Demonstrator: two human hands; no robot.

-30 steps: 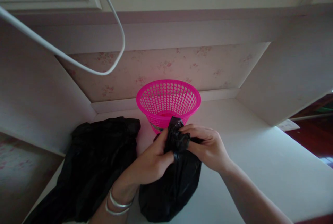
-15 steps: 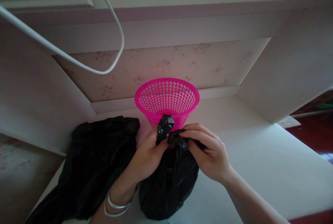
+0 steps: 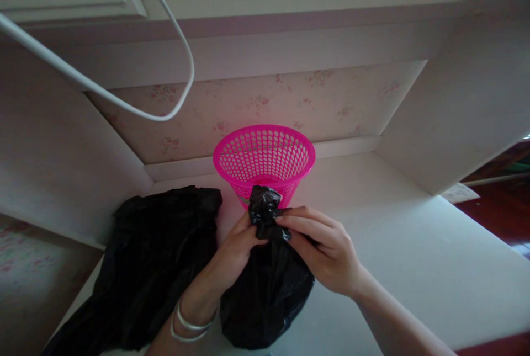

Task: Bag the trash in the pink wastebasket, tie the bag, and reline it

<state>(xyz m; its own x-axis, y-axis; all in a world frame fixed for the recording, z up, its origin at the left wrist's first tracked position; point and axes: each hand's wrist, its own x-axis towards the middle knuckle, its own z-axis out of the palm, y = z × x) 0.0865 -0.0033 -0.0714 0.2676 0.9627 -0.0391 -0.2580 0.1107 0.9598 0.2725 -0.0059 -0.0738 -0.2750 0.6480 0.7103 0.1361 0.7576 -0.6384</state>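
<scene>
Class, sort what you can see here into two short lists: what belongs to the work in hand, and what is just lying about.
In the work:
- left hand, gripping the bag's gathered neck
- right hand, fingers pinching there too
- knotted-looking black bag

Apparently just lying about:
- pink basket, behind the bag
- black heap, left
- white cable

Kinds of thing, by count.
One bag [image 3: 265, 303] plus another bag [image 3: 161, 256], two in all; basket [image 3: 265, 131], one; cable [image 3: 189, 58], one; bangles [image 3: 189, 338], two; left hand [image 3: 232, 251], one, and right hand [image 3: 329, 251], one, giving two hands.
</scene>
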